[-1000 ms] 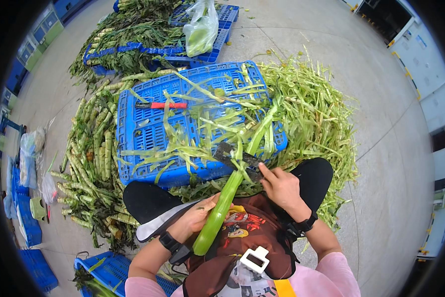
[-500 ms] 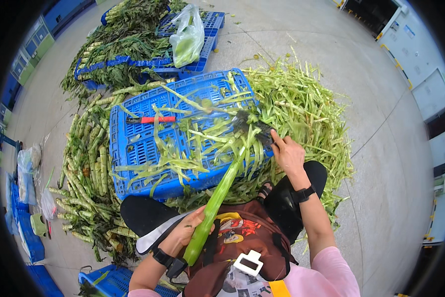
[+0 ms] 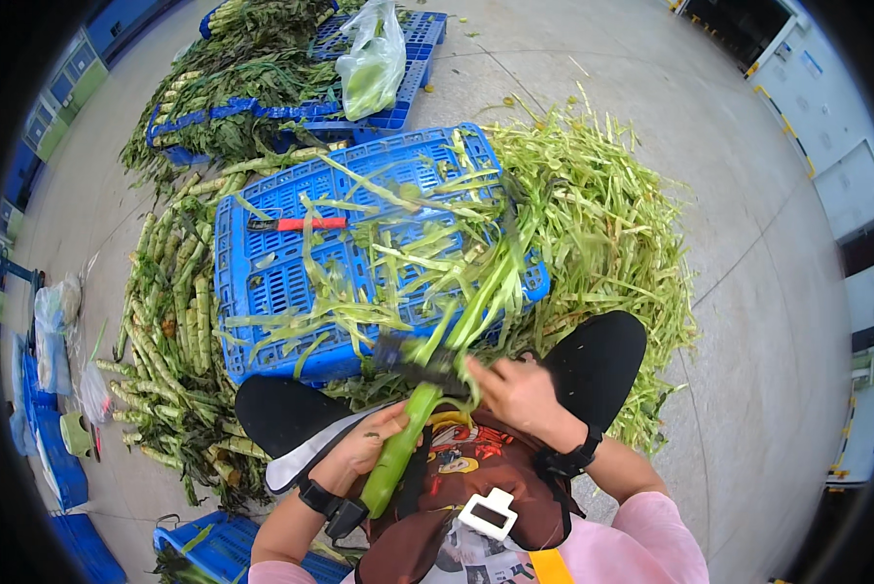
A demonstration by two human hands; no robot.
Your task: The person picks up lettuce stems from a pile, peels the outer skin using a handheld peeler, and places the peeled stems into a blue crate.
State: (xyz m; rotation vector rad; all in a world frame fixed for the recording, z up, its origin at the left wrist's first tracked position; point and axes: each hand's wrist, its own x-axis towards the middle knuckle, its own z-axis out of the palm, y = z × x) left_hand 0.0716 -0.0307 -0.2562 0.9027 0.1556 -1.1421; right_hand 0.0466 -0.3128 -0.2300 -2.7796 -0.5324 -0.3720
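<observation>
My left hand (image 3: 369, 443) is wrapped round the lower part of a pale green celtuce stalk (image 3: 398, 456), which slants up and away over my lap. In my right hand (image 3: 520, 394) is a dark, wide peeler (image 3: 422, 360), blurred by motion, lying across the stalk just above my left hand. Loosened strips of peel hang beyond the peeler toward the blue plastic crate (image 3: 247, 366). More peel strips (image 3: 359, 321) are strewn over the crate top. A red-handled tool (image 3: 310, 224) lies there too.
A large heap of peelings (image 3: 602, 234) spreads right of the crate. Unpeeled celtuce stalks (image 3: 169, 331) are piled on the left. Beyond stands a blue pallet (image 3: 422, 34) with leafy bundles (image 3: 252, 83) and a plastic bag (image 3: 372, 73). A blue basket (image 3: 237, 540) sits lower left.
My right hand has drawn the peeler from the stalk's far end toward me, close to my left hand. Peel strips now trail from the stalk. My left hand stays in place.
</observation>
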